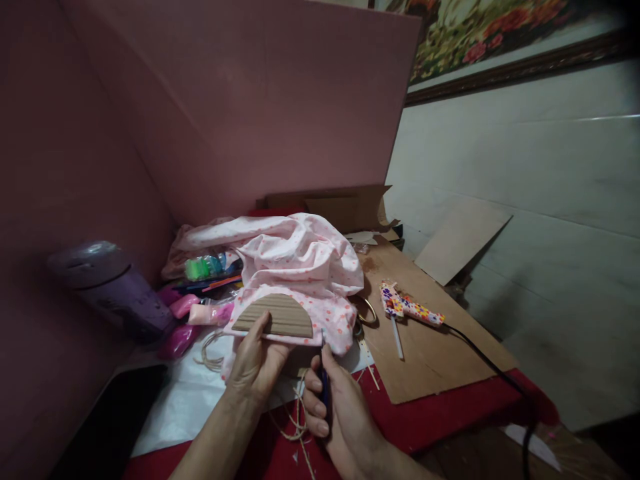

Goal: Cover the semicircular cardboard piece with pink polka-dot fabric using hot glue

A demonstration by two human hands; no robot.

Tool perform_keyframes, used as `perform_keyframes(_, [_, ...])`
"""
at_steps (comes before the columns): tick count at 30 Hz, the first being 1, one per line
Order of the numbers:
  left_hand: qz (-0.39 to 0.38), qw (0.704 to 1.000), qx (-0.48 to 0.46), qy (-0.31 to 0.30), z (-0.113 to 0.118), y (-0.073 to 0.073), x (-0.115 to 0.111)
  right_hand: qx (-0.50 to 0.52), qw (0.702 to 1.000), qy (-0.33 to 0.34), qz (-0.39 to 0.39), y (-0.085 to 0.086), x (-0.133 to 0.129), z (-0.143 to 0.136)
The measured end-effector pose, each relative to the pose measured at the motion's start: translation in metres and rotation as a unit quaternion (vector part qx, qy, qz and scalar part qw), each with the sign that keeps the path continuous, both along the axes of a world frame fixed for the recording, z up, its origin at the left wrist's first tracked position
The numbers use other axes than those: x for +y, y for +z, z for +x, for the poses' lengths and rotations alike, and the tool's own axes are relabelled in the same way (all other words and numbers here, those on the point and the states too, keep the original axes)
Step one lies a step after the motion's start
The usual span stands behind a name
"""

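My left hand (263,360) is closed on a corrugated cardboard half-circle (277,315), thumb on top, pressing it flat against the pink spotted fabric (300,267). The straight side of the cardboard lies along the fabric's near edge. Wrapped in the fingers of my right hand (340,407) is a slim dark blue tool (325,390). Its upper end touches the fabric edge just right of the cardboard; whether it is a pen or a cutting tool cannot be made out. The rest of the fabric is bunched up behind both hands.
A flower-patterned glue gun (407,307) with a black cord (485,360) lies on a cardboard sheet (440,370) at right. Loose twine (297,427) hangs below my hands. At left are a purple bottle (123,300) and pink packets (185,307). Red cloth (400,417) covers the table.
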State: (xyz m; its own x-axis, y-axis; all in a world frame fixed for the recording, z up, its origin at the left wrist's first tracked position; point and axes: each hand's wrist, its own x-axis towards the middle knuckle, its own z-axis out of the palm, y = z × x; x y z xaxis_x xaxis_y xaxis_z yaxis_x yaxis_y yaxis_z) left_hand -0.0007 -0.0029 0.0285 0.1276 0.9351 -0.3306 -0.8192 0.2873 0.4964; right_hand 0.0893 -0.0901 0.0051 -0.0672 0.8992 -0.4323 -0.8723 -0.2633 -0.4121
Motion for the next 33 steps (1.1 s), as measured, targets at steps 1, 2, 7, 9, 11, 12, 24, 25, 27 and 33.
perform_keyframes(1, [0.001,1.0,0.003,-0.003,0.0,0.0,0.0,0.003,1.0,0.004,0.003,0.0,0.0,0.001])
perform_keyframes(2, [0.003,1.0,0.007,-0.004,0.0,0.0,0.0,0.007,1.0,0.007,0.006,0.0,0.0,0.001])
perform_keyframes(7, [-0.002,1.0,0.016,0.015,0.0,0.0,0.0,0.026,0.999,0.021,-0.009,0.001,0.006,0.007])
perform_keyframes(9, [-0.005,1.0,0.011,0.009,0.0,0.0,0.0,0.021,0.999,0.029,-0.008,0.002,0.008,0.008])
perform_keyframes(11, [-0.007,1.0,0.006,0.002,0.0,-0.001,0.0,0.006,1.0,0.027,0.004,0.002,0.009,0.009])
perform_keyframes(12, [-0.007,1.0,0.005,0.001,0.0,-0.001,0.0,-0.005,1.0,0.022,0.008,0.001,0.009,0.009])
perform_keyframes(24, [0.003,1.0,0.015,0.006,0.0,-0.003,0.002,-0.036,0.998,0.049,0.003,-0.001,0.006,0.014])
perform_keyframes(25, [0.005,1.0,0.014,0.004,0.0,-0.003,0.003,-0.034,0.998,0.054,0.0,-0.001,0.007,0.016])
perform_keyframes(27, [0.006,1.0,0.012,0.001,0.001,-0.004,0.003,-0.034,0.997,0.065,-0.011,-0.001,0.009,0.019])
perform_keyframes(33, [0.001,1.0,0.013,-0.002,0.0,-0.005,0.004,-0.042,0.995,0.086,-0.001,0.0,0.016,0.025])
